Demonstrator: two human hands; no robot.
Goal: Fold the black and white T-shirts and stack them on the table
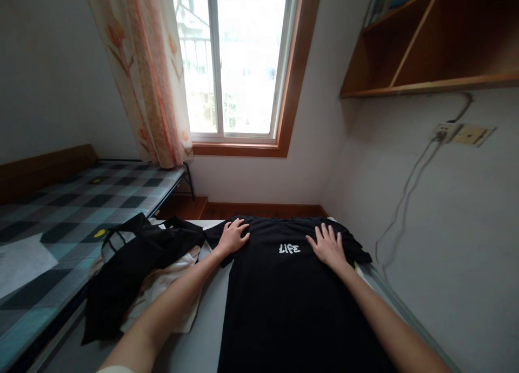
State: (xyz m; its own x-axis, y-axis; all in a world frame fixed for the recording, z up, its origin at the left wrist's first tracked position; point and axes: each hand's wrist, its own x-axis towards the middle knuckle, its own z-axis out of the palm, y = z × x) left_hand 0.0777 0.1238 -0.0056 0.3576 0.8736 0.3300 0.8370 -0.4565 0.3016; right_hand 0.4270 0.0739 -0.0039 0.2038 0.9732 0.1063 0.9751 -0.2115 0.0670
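Note:
A black T-shirt (279,308) lies spread out in front of me, its sleeves at the far end and its lower part running out of view at the bottom. White lettering (289,248) shows upside down on its chest. My left hand (234,237) rests on the shirt near the left sleeve, fingers stretched out. On the other side, my right hand (327,247) lies flat with spread fingers close to the right sleeve. Neither hand grips anything. Beside my left forearm is a heap of black clothing (121,281) over a cream-coloured garment (160,284).
The shirt lies on a white table (211,302) against the right wall. To the left stands a bed with a checked mattress (117,186), a white sheet of paper (24,262) on it. Cables (405,192) hang from a wall socket (446,131) below a wooden shelf (430,86).

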